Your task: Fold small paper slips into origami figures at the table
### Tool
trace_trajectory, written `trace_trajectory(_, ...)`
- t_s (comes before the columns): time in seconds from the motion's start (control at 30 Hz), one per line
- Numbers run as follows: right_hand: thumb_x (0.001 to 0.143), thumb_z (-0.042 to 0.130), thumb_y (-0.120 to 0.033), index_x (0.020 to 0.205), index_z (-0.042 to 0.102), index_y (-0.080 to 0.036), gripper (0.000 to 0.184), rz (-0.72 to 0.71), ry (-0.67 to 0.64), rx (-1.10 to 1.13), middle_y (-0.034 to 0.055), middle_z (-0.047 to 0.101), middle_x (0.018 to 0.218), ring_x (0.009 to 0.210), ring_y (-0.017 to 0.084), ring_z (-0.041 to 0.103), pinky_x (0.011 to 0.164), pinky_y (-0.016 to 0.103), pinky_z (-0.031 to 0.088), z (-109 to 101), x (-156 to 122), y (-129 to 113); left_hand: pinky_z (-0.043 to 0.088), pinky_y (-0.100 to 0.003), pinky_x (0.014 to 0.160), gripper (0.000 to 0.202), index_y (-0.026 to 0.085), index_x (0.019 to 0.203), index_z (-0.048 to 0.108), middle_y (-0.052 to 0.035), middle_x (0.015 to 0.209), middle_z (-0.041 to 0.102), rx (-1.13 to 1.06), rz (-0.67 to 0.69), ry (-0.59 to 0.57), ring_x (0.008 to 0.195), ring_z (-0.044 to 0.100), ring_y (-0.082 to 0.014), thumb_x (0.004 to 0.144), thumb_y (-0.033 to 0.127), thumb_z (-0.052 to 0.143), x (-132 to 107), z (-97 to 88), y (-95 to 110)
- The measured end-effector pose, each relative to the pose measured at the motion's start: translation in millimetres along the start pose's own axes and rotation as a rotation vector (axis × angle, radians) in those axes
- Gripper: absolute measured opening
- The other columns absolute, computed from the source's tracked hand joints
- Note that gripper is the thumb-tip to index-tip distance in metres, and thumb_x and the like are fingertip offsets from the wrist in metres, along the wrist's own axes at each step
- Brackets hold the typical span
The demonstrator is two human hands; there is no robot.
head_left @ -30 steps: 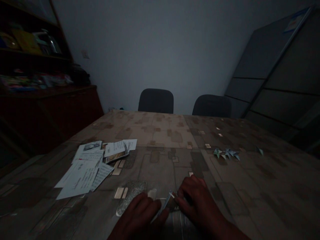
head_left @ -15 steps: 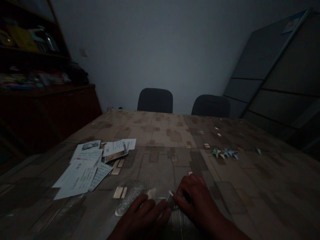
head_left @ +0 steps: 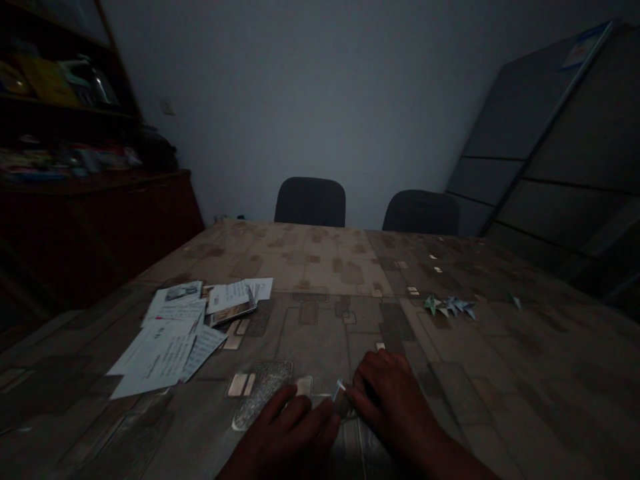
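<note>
Between my two hands at the near side of the table is a small folded piece of paper [head_left: 341,392], light along its top edge and darker below. The fingertips of my left hand [head_left: 295,423] press on its lower left side. My right hand [head_left: 387,387] has its fingers curled, with thumb and forefinger pinching the paper's right side. Its lower part is hidden by the fingers, and the dim light blurs detail. Off to the right lie several small folded paper figures [head_left: 450,306], pale and greenish with pointed tips, and a single similar one [head_left: 513,301] sits farther right.
A loose pile of printed cards and paper sheets [head_left: 157,350] lies on the left of the patterned tablecloth [head_left: 320,333]. Two dark chairs [head_left: 310,201] stand beyond the far edge. A cabinet with cluttered shelves [head_left: 100,200] is at left, a grey panelled unit [head_left: 525,127] at right.
Hardly anything differs. Both hands keep their hold on the folded paper in the same place, with only a slight shift of the left fingers; the view itself moves a little.
</note>
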State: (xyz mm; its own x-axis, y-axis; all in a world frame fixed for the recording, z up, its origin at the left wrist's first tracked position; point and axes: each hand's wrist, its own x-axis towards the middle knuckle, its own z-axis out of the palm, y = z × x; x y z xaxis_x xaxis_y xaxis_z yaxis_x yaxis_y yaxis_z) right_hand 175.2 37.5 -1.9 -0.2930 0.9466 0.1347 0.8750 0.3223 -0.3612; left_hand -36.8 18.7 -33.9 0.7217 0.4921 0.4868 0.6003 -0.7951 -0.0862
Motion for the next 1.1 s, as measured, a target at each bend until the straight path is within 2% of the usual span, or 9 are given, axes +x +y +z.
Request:
trace_trajectory(0.17,0.076,0.075,-0.010,0.071,0.062,-0.019,0.016,0.026,0.072,0.103,-0.0009,0.065,0.075,0.079,0.021,0.059,0.075,0.033,0.037,-0.5,-1.0,17.0,0.039,-0.038,0.094,0.019,0.025,0.109,0.063,0.0047,0.104,0.076,-0.007,-0.005,0.105,0.079,0.062,-0.0183,0.090,0.026,0.061,-2.0,17.6,-1.9)
trace_trajectory(0.3,0.087,0.060,-0.017,0.065,0.057,-0.019,0.023,0.126,0.139,0.256,-0.0009,0.059,0.065,0.065,0.018,0.056,0.060,0.028,0.038,-21.3,-6.3,36.5,0.038,-0.038,0.092,0.019,0.025,0.101,0.065,0.0046,0.093,0.076,0.000,0.009,0.248,0.072,0.059,-0.0178,0.095,0.018,0.049,-4.2,33.3,-2.3)
trace_trajectory(0.37,0.089,0.057,-0.018,0.066,0.058,-0.019,0.023,0.024,0.159,0.269,0.0003,0.060,0.067,0.068,0.018,0.056,0.062,0.029,0.039,-28.8,-10.7,37.7,0.037,-0.038,0.094,0.022,0.026,0.099,0.065,0.0055,0.093,0.076,0.001,-0.002,0.246,0.072,0.058,-0.0174,0.096,0.017,0.046,-6.0,36.6,-1.9)
trace_trajectory(0.43,0.092,0.054,-0.017,0.078,0.063,-0.020,0.018,-0.218,0.116,0.219,0.0017,0.065,0.075,0.074,0.019,0.057,0.069,0.031,0.039,-26.8,-15.2,34.0,0.035,-0.039,0.097,0.022,0.027,0.101,0.066,0.0069,0.095,0.076,-0.008,-0.015,0.219,0.072,0.058,-0.0171,0.096,0.016,0.047,-8.2,37.6,-1.7)
trace_trajectory(0.5,0.094,0.053,-0.020,0.087,0.066,-0.022,0.015,-0.481,0.187,0.061,0.0019,0.065,0.073,0.068,0.018,0.053,0.065,0.031,0.036,-16.1,-19.9,29.6,0.033,-0.040,0.100,0.023,0.028,0.104,0.066,0.0076,0.098,0.075,-0.015,-0.022,0.193,0.073,0.057,-0.0169,0.096,0.016,0.048,-9.9,37.8,-1.7)
trace_trajectory(0.63,0.099,0.044,-0.016,0.093,0.067,-0.022,0.024,-0.592,0.422,-0.201,-0.0008,0.059,0.057,0.055,0.017,0.043,0.059,0.032,0.029,5.3,-31.1,29.7,0.029,-0.039,0.106,0.024,0.029,0.101,0.067,0.0074,0.094,0.074,-0.011,0.004,0.249,0.071,0.055,-0.0161,0.100,0.022,0.044,-7.0,34.4,-2.2)
trace_trajectory(0.73,0.095,0.053,-0.016,0.104,0.065,-0.021,0.017,-0.561,0.328,-0.269,-0.0010,0.062,0.064,0.059,0.017,0.047,0.061,0.031,0.030,7.4,-39.4,34.6,0.029,-0.038,0.107,0.036,0.026,0.095,0.067,0.0061,0.089,0.073,-0.038,0.023,0.306,0.070,0.055,-0.0151,0.105,0.023,0.032,-0.8,23.9,-3.1)
trace_trajectory(0.83,0.092,0.055,-0.015,0.105,0.065,-0.023,0.018,-0.525,0.334,-0.295,-0.0019,0.060,0.063,0.059,0.017,0.047,0.061,0.032,0.030,8.7,-43.8,37.4,0.033,-0.033,0.104,0.035,0.025,0.105,0.066,0.0072,0.098,0.074,-0.102,0.036,0.164,0.076,0.060,-0.0126,0.107,0.024,0.031,3.1,11.0,-6.0)
trace_trajectory(1.1,0.086,0.059,-0.014,0.108,0.063,-0.024,0.025,-0.471,0.287,-0.372,-0.0023,0.064,0.070,0.061,0.018,0.053,0.066,0.035,0.033,14.8,-49.5,32.9,0.041,-0.031,0.098,0.022,0.027,0.111,0.065,0.0085,0.097,0.075,-0.098,0.057,0.048,0.074,0.065,-0.0097,0.104,0.028,0.044,-3.1,9.5,-15.1)
